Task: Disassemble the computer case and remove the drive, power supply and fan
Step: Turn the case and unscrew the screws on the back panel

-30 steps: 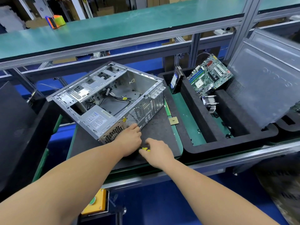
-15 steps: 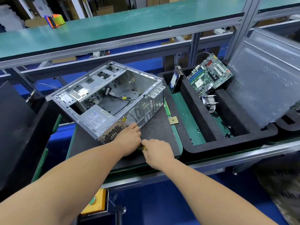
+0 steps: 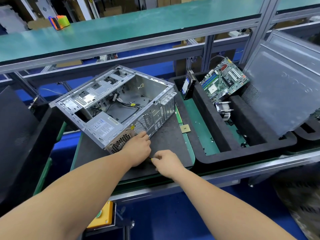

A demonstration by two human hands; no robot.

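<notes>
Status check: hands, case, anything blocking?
Left hand on the case rear by the power supply. Right hand pinching a yellow-tipped tool. Nothing blocking.

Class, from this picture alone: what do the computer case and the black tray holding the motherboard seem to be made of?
Computer case: bare sheet metal, probably steel; grey, dully reflective, with punched vent holes. Black tray: likely foam; matte, thick-walled, with soft rounded edges.
</notes>
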